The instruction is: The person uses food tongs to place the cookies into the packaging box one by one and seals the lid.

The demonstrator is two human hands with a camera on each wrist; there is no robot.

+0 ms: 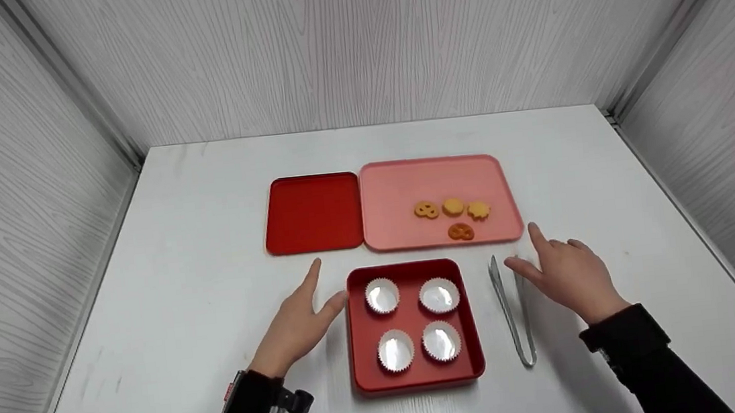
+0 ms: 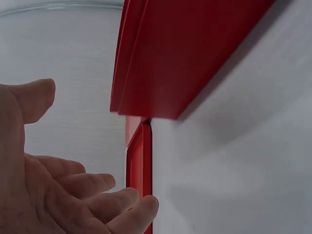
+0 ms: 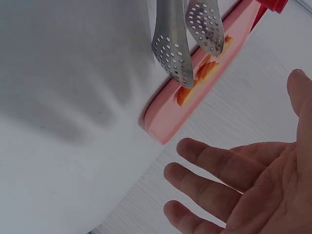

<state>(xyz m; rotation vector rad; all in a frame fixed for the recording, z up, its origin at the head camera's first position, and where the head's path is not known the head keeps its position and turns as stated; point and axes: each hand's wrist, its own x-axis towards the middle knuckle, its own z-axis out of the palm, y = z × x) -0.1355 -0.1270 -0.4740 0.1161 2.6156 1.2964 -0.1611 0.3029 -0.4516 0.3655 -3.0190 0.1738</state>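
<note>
My left hand (image 1: 297,321) is held with thumb and fingers spread beside the left wall of a square red box (image 1: 417,323), holding nothing. Several white paper baking cups (image 1: 383,295) stand inside the box. To the right, a pair of metal tongs (image 1: 507,308) lies on the table, its tips away from me. My right hand (image 1: 573,274) hovers at the tongs' right side, fingers relaxed and apart, gripping nothing. Perforated tong heads (image 3: 173,53) show in the right wrist view, apart from the fingers. In the left wrist view the box side (image 2: 195,48) rises beyond my fingers.
Behind the box lies a pink tray (image 1: 399,190) with several small biscuits, including pretzel shapes (image 1: 426,209), a round one (image 1: 453,206) and a jagged-edged one (image 1: 478,210). A flat red tray (image 1: 314,211) adjoins it on the left. Pale wood-grain panels (image 1: 352,46) enclose the white table (image 1: 176,252).
</note>
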